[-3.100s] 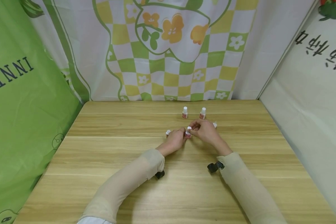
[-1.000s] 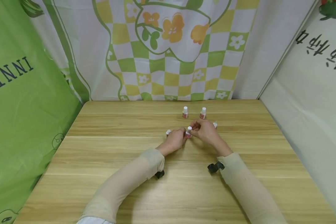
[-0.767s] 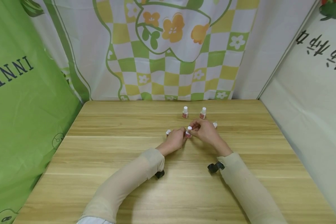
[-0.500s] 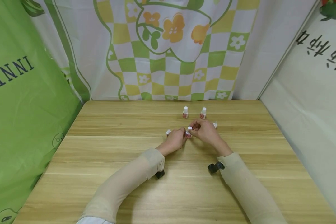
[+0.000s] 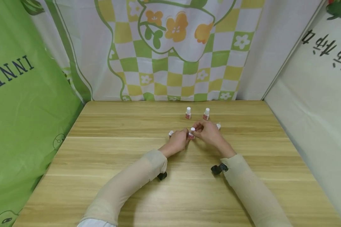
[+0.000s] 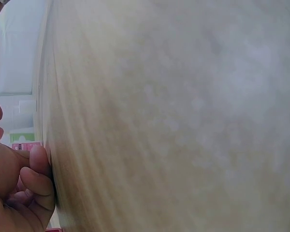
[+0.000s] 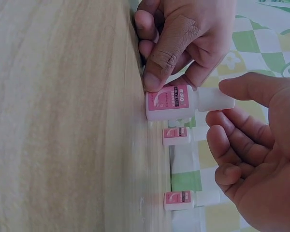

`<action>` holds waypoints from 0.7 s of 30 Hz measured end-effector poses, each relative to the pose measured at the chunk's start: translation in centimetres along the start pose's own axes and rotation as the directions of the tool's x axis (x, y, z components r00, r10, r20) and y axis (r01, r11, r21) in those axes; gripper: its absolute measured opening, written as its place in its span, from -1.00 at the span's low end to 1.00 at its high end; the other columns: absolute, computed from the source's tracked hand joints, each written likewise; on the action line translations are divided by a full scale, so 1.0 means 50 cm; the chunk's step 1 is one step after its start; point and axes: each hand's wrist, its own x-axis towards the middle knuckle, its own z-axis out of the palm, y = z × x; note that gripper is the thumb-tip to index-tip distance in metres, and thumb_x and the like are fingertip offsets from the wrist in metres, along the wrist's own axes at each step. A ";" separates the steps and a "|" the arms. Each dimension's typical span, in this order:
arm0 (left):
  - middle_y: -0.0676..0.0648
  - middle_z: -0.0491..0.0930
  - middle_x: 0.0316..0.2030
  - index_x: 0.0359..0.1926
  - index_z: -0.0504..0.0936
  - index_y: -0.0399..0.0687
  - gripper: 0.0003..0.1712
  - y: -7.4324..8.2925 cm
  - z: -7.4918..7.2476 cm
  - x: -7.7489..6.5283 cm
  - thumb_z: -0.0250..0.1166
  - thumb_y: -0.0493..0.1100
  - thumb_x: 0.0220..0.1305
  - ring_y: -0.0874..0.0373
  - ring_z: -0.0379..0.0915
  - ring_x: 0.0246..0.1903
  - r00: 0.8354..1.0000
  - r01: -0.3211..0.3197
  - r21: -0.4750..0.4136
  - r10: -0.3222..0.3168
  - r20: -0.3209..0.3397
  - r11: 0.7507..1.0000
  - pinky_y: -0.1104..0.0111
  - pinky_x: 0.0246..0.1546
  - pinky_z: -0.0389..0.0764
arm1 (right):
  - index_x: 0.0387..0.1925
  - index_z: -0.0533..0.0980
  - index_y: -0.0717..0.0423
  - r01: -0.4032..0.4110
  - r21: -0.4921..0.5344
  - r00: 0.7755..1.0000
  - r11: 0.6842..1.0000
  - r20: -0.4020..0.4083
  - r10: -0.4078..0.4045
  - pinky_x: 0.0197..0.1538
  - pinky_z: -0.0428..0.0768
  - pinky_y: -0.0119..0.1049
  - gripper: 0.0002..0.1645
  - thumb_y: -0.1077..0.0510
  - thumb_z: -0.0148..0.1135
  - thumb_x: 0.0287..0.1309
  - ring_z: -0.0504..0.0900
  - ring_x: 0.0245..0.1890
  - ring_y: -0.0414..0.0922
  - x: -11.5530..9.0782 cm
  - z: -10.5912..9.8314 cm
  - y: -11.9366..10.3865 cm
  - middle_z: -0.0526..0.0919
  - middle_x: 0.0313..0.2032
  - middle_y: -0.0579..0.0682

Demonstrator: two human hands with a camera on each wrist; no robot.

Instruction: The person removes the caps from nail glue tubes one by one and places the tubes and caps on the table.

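A small white bottle of nail glue (image 7: pixel 170 102) with a pink label stands upright on the wooden table. My left hand (image 5: pixel 178 141) holds its lower body, the thumb pressed against the label. In the left wrist view the fingers of this left hand (image 6: pixel 31 188) are curled close to the tabletop. My right hand (image 5: pixel 208 134) pinches the bottle's white cap (image 7: pixel 216 99) between thumb and fingers, while its other fingers curl loosely. The cap sits on the bottle in the right wrist view.
Two matching glue bottles stand upright farther back, one on the left (image 5: pixel 188 113) and one on the right (image 5: pixel 206 114). A white top (image 5: pixel 171 133) shows behind my left hand, another white piece (image 5: pixel 218 126) beyond my right. Printed cloth (image 5: pixel 176 78) hangs behind the table (image 5: pixel 102 164).
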 end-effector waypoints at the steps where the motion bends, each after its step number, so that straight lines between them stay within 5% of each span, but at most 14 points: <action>1: -0.10 0.68 -0.36 -0.12 0.54 -0.16 -0.82 0.000 0.000 0.000 0.20 -0.12 0.45 0.08 0.60 -0.38 1.000 -0.001 -0.001 0.001 -0.003 1.000 0.35 -0.41 0.56 | -0.17 0.62 0.12 -0.001 -0.002 1.000 1.000 0.005 0.001 -0.13 0.61 -0.22 -0.74 0.05 0.38 0.18 0.66 -0.26 -0.11 0.000 0.000 -0.001 0.73 -0.28 0.03; 21: -0.12 0.70 -0.33 -0.09 0.54 -0.17 -0.80 -0.001 0.002 -0.001 0.19 -0.12 0.46 0.04 0.64 -0.33 1.000 -0.006 -0.004 0.006 -0.013 1.000 0.28 -0.35 0.61 | -0.14 0.62 0.09 -0.010 0.005 1.000 1.000 0.030 0.010 -0.12 0.60 -0.21 -0.73 0.05 0.36 0.18 0.65 -0.23 -0.11 0.001 -0.002 -0.004 0.72 -0.25 0.02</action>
